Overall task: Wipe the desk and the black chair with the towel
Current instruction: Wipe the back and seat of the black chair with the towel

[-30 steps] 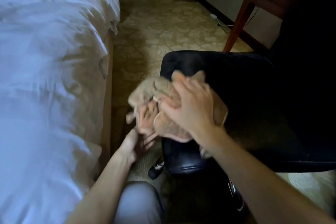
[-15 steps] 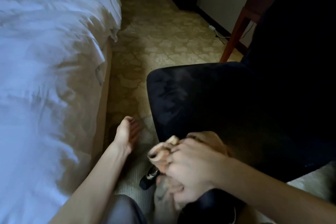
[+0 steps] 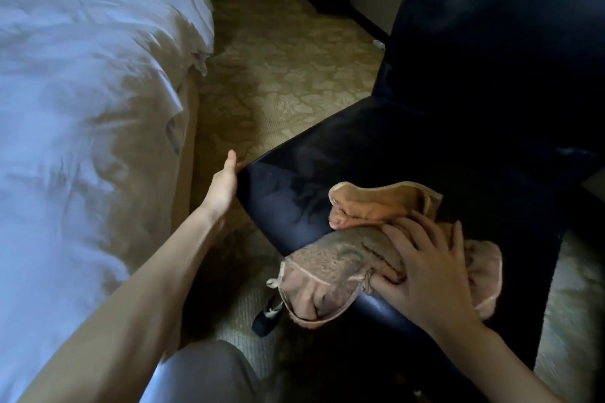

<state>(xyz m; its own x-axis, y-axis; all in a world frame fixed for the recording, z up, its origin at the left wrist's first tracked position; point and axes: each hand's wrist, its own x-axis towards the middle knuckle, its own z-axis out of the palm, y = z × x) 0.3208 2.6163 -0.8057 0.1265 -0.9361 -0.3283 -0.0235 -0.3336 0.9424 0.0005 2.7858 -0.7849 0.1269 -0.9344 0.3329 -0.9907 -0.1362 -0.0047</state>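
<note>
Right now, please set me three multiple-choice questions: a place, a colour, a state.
1. Where is the towel? A. on the bed B. on the black chair's front edge C. on the carpet
2. The towel's colour? A. white B. tan C. black
3. What does the right hand do? A. presses flat on the towel B. hangs in the air C. pulls the sheet
Answers: B, it drapes over the chair's edge; B, tan against the dark chair; A, spread fingers lie on it.
</note>
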